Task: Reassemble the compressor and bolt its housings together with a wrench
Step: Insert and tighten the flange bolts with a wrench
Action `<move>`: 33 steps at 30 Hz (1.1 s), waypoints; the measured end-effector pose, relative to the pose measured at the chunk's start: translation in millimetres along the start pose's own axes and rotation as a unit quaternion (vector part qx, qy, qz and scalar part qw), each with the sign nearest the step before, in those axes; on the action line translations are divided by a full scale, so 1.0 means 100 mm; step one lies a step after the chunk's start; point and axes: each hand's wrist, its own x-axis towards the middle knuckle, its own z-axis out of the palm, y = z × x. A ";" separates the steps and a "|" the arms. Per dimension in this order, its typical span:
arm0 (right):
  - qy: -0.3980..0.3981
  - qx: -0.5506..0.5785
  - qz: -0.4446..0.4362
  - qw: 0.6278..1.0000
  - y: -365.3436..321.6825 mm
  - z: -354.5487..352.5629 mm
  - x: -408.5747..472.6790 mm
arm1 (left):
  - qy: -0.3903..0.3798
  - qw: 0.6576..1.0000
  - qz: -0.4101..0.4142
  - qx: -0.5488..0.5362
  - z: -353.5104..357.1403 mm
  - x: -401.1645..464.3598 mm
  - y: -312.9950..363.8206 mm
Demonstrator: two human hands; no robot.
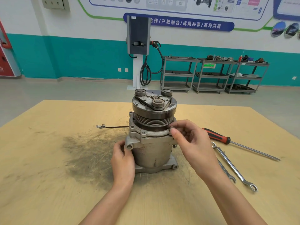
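Gripping compressor (151,143), left hand (122,161) low, right hand (190,140) at flange

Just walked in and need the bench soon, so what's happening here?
A person is putting a compressor back together on the table. The left hand steadies the lower housing; the right hand pinches something small at the flange rim, perhaps a bolt. Two wrenches and a screwdriver lie unused at the right.

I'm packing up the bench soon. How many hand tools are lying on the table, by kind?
Wrenches: 2, one lying over the other
Screwdriver: 1
Total: 3, all to the right of the compressor.
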 end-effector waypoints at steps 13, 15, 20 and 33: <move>-0.007 0.002 0.005 1.000 0.00 0.00 0.00 | -0.006 1.000 -0.002 0.002 0.00 -0.01 0.03; 0.014 0.009 0.010 1.000 0.00 0.03 0.02 | -0.006 1.000 -0.003 0.003 0.00 0.00 0.03; 0.036 0.023 0.026 0.999 0.01 0.06 0.04 | -0.002 1.000 -0.002 0.002 -0.01 -0.01 0.03; 0.026 0.011 0.035 0.999 0.00 0.04 0.04 | -0.004 1.000 -0.005 0.009 -0.01 -0.02 0.05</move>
